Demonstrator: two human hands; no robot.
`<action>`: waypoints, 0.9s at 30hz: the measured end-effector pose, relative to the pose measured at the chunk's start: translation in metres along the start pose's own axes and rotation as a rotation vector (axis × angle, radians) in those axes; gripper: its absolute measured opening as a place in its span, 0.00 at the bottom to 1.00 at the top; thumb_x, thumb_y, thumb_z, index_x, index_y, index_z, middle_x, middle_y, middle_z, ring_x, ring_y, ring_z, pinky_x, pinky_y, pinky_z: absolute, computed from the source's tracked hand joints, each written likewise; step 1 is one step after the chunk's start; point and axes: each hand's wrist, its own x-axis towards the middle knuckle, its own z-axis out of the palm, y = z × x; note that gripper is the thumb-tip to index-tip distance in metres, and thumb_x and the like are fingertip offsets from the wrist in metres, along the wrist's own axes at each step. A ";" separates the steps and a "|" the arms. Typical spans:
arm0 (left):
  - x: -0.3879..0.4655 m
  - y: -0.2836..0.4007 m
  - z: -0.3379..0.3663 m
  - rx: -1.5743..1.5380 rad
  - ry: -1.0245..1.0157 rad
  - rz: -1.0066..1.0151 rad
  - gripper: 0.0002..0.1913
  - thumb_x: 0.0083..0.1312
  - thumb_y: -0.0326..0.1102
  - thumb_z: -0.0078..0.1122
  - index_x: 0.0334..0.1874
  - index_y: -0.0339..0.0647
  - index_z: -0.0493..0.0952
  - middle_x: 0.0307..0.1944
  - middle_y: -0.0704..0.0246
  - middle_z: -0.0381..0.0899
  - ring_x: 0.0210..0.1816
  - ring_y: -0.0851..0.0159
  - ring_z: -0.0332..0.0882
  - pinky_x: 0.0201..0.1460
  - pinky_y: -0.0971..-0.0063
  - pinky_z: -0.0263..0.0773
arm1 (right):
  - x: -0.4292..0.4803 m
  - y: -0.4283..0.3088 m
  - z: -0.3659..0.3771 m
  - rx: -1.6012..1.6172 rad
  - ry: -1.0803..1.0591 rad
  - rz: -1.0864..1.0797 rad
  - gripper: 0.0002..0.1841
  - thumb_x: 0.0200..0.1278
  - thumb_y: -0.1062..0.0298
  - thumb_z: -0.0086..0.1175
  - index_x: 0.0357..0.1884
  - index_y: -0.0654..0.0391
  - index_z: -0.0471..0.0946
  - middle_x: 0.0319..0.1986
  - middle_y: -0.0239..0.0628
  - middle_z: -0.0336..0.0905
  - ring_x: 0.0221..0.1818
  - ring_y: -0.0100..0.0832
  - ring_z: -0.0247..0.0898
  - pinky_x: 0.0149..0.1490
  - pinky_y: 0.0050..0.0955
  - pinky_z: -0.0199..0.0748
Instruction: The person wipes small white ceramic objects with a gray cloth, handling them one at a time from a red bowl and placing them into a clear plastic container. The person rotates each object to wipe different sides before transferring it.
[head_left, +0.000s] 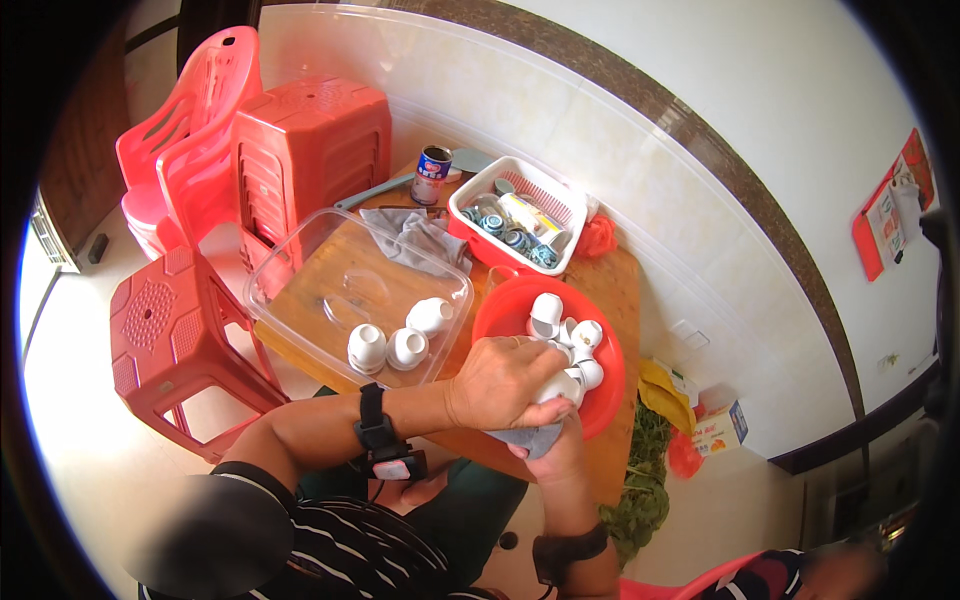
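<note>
My left hand (501, 382) grips a white cup (561, 385) over the near side of a red plastic basin (611, 397). Below it, my right hand (556, 455) holds a grey cloth (534, 439) against the cup, and the fingers partly hide both. Several small white cups (587, 335) lie jumbled in the basin, some tipped over. To the left, more white cups (368, 345) stand upside down within the outline of a clear plastic lid (296, 330) with a handle. Everything rests on a wooden table (600, 469).
Behind the basin is a red-and-white basket (459, 220) of teaware. A grey rag (416, 238), a tin can (432, 174) and a fly swatter (382, 189) lie nearby. Red plastic stools (169, 315) stand left. Leafy greens (641, 480) are on the floor. Another person's clothing (757, 577) shows lower right.
</note>
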 end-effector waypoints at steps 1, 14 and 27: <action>-0.001 -0.002 0.000 -0.045 0.022 -0.026 0.19 0.60 0.50 0.59 0.40 0.40 0.74 0.27 0.58 0.78 0.26 0.51 0.78 0.27 0.61 0.72 | -0.002 -0.003 -0.003 -0.060 -0.012 0.018 0.22 0.70 0.48 0.43 0.51 0.58 0.70 0.30 0.34 0.76 0.19 0.29 0.72 0.14 0.23 0.62; -0.002 -0.002 0.006 -0.834 -0.139 -0.621 0.23 0.76 0.50 0.39 0.49 0.34 0.75 0.40 0.57 0.79 0.46 0.61 0.76 0.52 0.69 0.68 | -0.017 -0.001 0.029 -1.510 0.150 -1.098 0.20 0.55 0.72 0.55 0.50 0.68 0.74 0.48 0.55 0.74 0.52 0.58 0.66 0.57 0.50 0.62; 0.008 0.024 -0.010 -0.830 -0.338 -0.548 0.28 0.77 0.53 0.34 0.51 0.32 0.75 0.43 0.56 0.79 0.48 0.61 0.76 0.55 0.71 0.68 | -0.024 -0.018 0.035 -1.376 0.177 -1.360 0.18 0.47 0.69 0.68 0.39 0.66 0.77 0.36 0.44 0.75 0.37 0.42 0.69 0.36 0.36 0.68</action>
